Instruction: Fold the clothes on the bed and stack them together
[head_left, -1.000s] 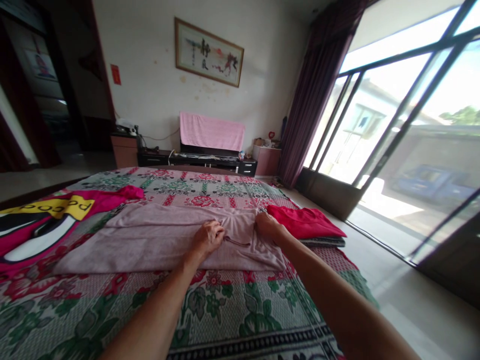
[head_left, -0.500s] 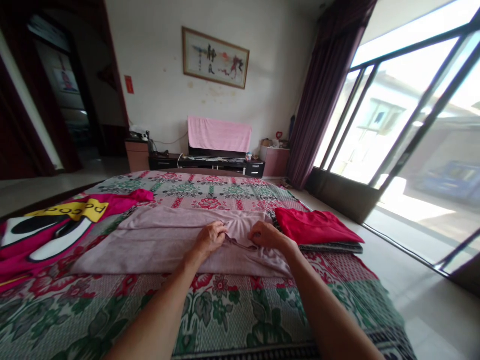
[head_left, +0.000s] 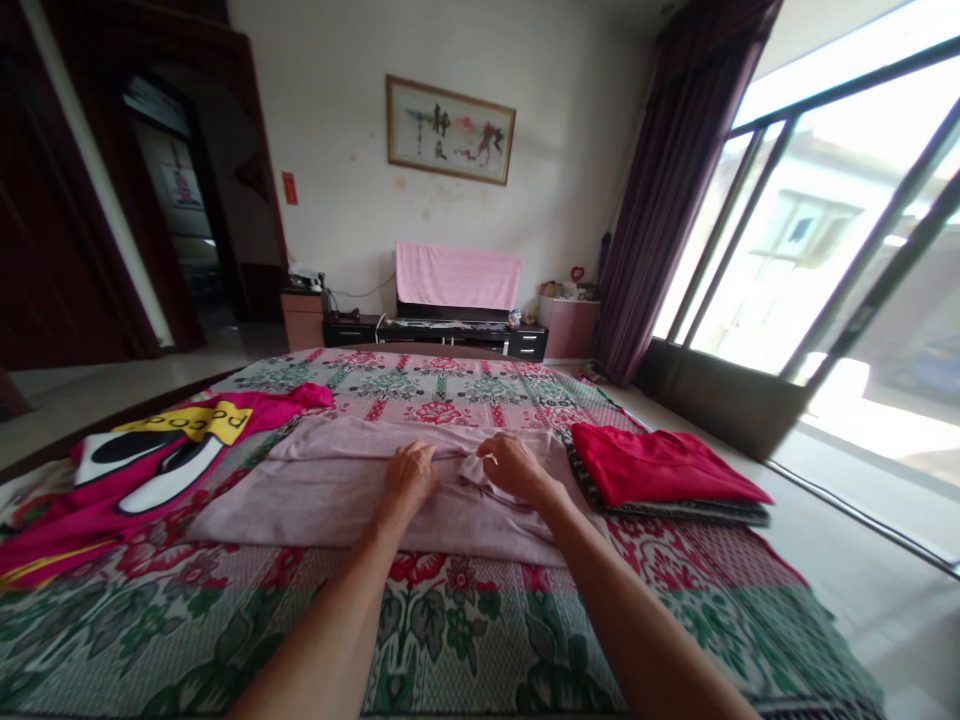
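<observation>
I've drawn the right hand [head_left: 515,465] inward, pinching the long, pale-mauve cloth garment [head_left: 315,505] on the red-and-green floral fabric cover [head_left: 457,640], so its flap is bunched, unsettled. Whether the left hand [head_left: 410,474] grips, I can't tell.

There is one mauve garment [head_left: 300,505], with two hands [head_left: 411,478] at it. To its left is one magenta garment [head_left: 187,445], to its right one red garment [head_left: 660,465], and beyond it one pink towel [head_left: 457,275] and one framed picture [head_left: 450,130].
</observation>
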